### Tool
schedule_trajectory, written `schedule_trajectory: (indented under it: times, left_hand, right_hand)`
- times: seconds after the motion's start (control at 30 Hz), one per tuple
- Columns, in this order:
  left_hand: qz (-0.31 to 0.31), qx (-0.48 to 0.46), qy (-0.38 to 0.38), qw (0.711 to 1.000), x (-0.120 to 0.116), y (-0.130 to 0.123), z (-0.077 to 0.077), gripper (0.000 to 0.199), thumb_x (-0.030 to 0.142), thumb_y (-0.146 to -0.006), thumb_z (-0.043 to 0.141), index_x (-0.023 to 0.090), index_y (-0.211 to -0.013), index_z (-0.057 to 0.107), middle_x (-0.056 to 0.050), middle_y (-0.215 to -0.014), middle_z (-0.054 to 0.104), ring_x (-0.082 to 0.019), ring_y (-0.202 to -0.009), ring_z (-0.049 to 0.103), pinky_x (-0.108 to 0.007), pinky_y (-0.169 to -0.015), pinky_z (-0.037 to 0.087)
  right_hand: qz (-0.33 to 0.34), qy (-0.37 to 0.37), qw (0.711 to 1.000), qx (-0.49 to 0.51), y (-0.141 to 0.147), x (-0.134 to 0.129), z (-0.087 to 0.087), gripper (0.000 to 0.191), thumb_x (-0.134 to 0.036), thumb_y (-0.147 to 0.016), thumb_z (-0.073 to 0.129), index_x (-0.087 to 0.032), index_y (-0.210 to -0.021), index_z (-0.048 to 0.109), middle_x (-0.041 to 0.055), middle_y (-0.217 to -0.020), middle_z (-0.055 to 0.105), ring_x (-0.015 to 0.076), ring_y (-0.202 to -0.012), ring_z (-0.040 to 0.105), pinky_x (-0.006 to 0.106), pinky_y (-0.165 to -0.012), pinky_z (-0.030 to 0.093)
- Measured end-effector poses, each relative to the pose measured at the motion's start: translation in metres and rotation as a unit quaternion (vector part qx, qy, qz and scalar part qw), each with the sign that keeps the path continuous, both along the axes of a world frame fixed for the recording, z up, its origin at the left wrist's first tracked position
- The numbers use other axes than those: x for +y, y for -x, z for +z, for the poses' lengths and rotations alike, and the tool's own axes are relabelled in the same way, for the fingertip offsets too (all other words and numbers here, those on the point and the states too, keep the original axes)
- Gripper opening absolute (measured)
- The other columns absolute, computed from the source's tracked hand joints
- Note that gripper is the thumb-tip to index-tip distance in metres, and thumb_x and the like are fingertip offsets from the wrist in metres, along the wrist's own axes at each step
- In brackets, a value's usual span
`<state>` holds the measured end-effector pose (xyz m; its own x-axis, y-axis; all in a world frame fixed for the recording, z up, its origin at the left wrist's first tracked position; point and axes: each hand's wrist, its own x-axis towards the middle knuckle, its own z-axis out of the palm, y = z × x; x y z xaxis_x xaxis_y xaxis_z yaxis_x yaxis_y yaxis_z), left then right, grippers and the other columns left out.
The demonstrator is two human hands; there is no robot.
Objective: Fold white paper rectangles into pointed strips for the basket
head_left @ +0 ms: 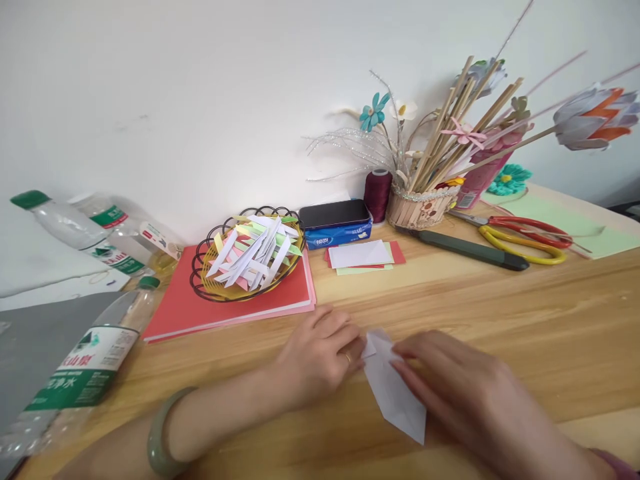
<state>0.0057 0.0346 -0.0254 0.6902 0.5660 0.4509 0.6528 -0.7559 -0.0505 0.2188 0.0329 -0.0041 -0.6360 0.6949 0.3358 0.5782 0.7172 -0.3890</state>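
A small folded white paper (395, 393) lies on the wooden table (240, 427) between my hands, with a folded corner at its upper left. My left hand (323, 350), wearing a ring and with a bracelet on the arm, has its fingers closed at the paper's upper left edge. The fingertips of my right hand (450, 373) pinch the paper's upper right edge. Beyond them, white, red and green paper slips (360, 255) lie stacked. Folded paper strips (255, 250) fill a yellow-and-black basket (217, 293) on red paper sheets (175, 293).
Plastic bottles (83, 367) occupy the left side. At the back are a phone (335, 213) on a blue packet (340, 235), a thread spool (378, 195) and a flower basket (417, 208). A dark green cutter (470, 249) and scissors (530, 230) lie at right.
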Motion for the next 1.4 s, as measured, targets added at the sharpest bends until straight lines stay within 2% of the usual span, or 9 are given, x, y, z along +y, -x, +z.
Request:
schedule_trajectory:
  times: [0.1,0.2,0.37,0.67,0.8,0.93,1.03,1.17,1.4]
  left_hand:
    - [-0.006,0.002,-0.015,1.000,0.002,0.000,-0.004,0.015,0.021,-0.091,0.051,0.015,-0.087,0.064,-0.002,-0.089,0.067,-0.016,-0.090,0.056,-0.033,-0.084,0.042]
    - [-0.027,-0.015,-0.045,0.999,0.003,0.001,-0.008,0.015,0.017,-0.091,0.051,0.017,-0.088,0.065,-0.001,-0.095,0.069,-0.016,-0.093,0.057,-0.034,-0.087,0.041]
    - [-0.056,-0.023,-0.051,0.997,0.006,0.001,-0.010,0.016,0.013,-0.091,0.051,0.015,-0.085,0.066,-0.001,-0.097,0.070,-0.016,-0.093,0.058,-0.032,-0.084,0.045]
    - [-0.041,-0.042,-0.022,0.998,0.004,-0.003,-0.004,0.023,0.012,-0.092,0.047,0.013,-0.077,0.064,-0.002,-0.089,0.069,-0.017,-0.092,0.059,-0.033,-0.084,0.047]
    - [-0.044,-0.045,0.002,0.998,0.003,-0.002,-0.005,0.023,0.011,-0.094,0.042,0.013,-0.087,0.064,-0.002,-0.094,0.069,-0.015,-0.097,0.058,-0.031,-0.089,0.046]
    - [-0.074,-0.057,-0.016,0.996,0.005,0.001,-0.008,0.021,0.011,-0.094,0.042,0.011,-0.094,0.063,-0.002,-0.100,0.069,-0.016,-0.102,0.056,-0.032,-0.094,0.044]
    - [-0.071,-0.062,-0.018,0.995,0.006,0.000,-0.008,0.019,0.012,-0.093,0.047,0.013,-0.086,0.064,-0.001,-0.096,0.069,-0.016,-0.096,0.057,-0.032,-0.088,0.046]
    - [-0.028,-0.077,0.005,0.997,0.005,-0.005,-0.007,0.025,0.017,-0.095,0.043,0.015,-0.081,0.063,-0.001,-0.084,0.066,-0.013,-0.084,0.058,-0.027,-0.075,0.048]
    - [-0.013,-0.098,0.020,0.995,0.003,-0.009,-0.005,0.028,0.020,-0.096,0.042,0.013,-0.077,0.061,-0.002,-0.079,0.063,-0.012,-0.076,0.057,-0.025,-0.070,0.048]
  right_hand:
    - [-0.052,-0.001,0.998,-0.032,-0.003,0.015,-0.007,0.013,-0.024,-0.089,0.046,-0.019,-0.088,0.058,0.0040,-0.079,0.060,0.0172,-0.068,0.060,0.030,-0.058,0.049]
    - [-0.028,0.006,0.999,-0.045,0.000,0.019,-0.015,0.017,-0.019,-0.089,0.043,-0.020,-0.083,0.059,0.0031,-0.077,0.058,0.0164,-0.068,0.058,0.029,-0.059,0.048]
    - [0.026,-0.017,0.998,-0.049,0.002,0.010,-0.014,0.027,-0.007,-0.087,0.036,-0.017,-0.095,0.059,0.0057,-0.081,0.059,0.0180,-0.071,0.057,0.032,-0.060,0.050]
    - [0.061,-0.082,0.992,-0.073,0.003,0.008,-0.008,0.029,-0.005,-0.084,0.033,-0.013,-0.096,0.059,0.0085,-0.079,0.059,0.0202,-0.067,0.056,0.033,-0.055,0.052]
    - [0.066,-0.121,0.987,-0.084,0.003,0.007,-0.010,0.029,-0.004,-0.083,0.033,-0.013,-0.093,0.059,0.0086,-0.078,0.058,0.0197,-0.067,0.055,0.032,-0.057,0.052]
    - [0.068,-0.144,0.983,-0.089,0.002,0.007,-0.010,0.029,-0.001,-0.082,0.033,-0.012,-0.093,0.058,0.0082,-0.077,0.058,0.0189,-0.067,0.055,0.031,-0.058,0.051]
    - [0.073,-0.152,0.982,-0.089,0.002,0.006,-0.011,0.028,-0.001,-0.082,0.034,-0.011,-0.092,0.057,0.0082,-0.077,0.057,0.0191,-0.066,0.054,0.032,-0.058,0.051]
    - [0.075,-0.135,0.984,-0.087,0.002,0.006,-0.013,0.027,0.000,-0.082,0.035,-0.011,-0.094,0.057,0.0075,-0.077,0.056,0.0189,-0.067,0.052,0.032,-0.058,0.051]
    - [0.090,-0.125,0.984,-0.086,0.001,0.006,-0.013,0.027,-0.003,-0.086,0.033,-0.010,-0.094,0.057,0.0081,-0.078,0.055,0.0194,-0.067,0.051,0.033,-0.058,0.051]
